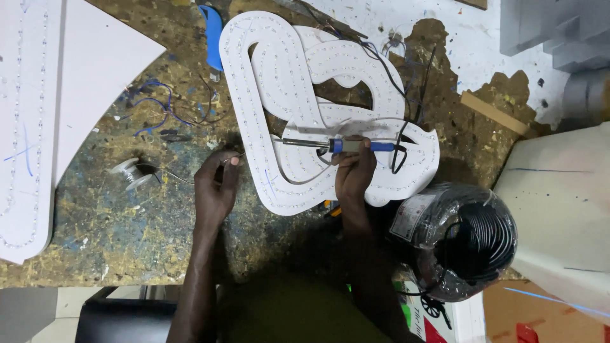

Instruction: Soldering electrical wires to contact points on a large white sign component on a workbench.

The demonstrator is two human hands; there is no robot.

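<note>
Looking down at a white curvy sign panel lying flat mid-worktop, loops overlapping, with rows of tiny LED dots running along every band and thin dark wires trailing off its top right. Right hand is closed around a soldering iron with a blue grip, metal tip pointing left and sitting right over the panel. Left hand sits just off the panel's left edge, thumb and fingers pinched together on a thin solder wire that runs back to a small spool on the worktop. Hands are apart, one either side of the panel's lower loop. Big black cable coil in plastic wrap sits by the right elbow.
</note>
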